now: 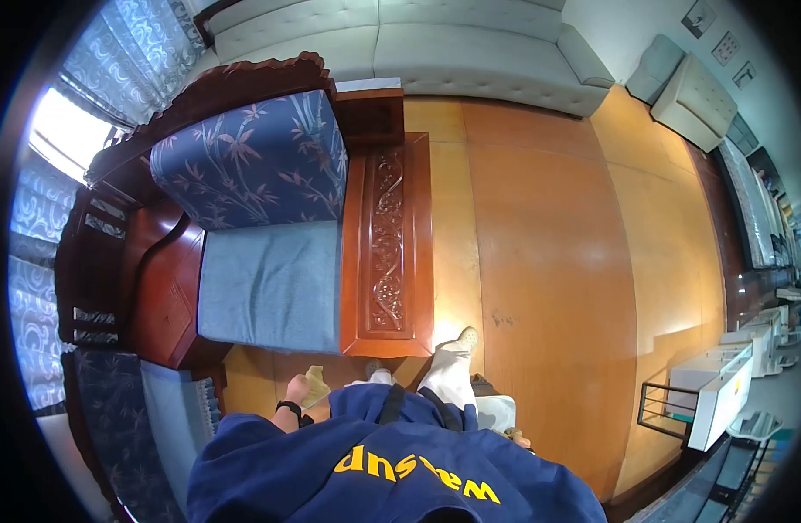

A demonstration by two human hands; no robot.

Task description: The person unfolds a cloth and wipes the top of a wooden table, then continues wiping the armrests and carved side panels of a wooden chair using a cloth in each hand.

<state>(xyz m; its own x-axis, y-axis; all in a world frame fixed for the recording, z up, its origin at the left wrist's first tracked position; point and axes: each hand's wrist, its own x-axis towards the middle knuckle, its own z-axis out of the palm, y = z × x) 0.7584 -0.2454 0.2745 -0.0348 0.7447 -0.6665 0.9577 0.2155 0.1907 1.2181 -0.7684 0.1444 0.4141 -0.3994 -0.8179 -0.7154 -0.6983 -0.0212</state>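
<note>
My left hand [297, 390], with a dark band on its wrist, is closed on a yellowish cloth [315, 385] in front of the wooden sofa. Only a small part of my right hand [521, 439] shows beyond the blue apron; its fingers are mostly hidden. Close to it is a white object [496, 411], perhaps a container, partly covered by my body. The sofa has a light blue seat cushion [269, 288] and a dark blue back cushion [256, 161] with a bamboo pattern.
Beside the seat runs a carved wooden armrest [387, 253]. A long pale sofa [453, 57] lines the far wall. Brown floor [548, 261] stretches to the right, where a white cabinet with a black rack [671, 410] stands. Patterned curtains [126, 61] hang at left.
</note>
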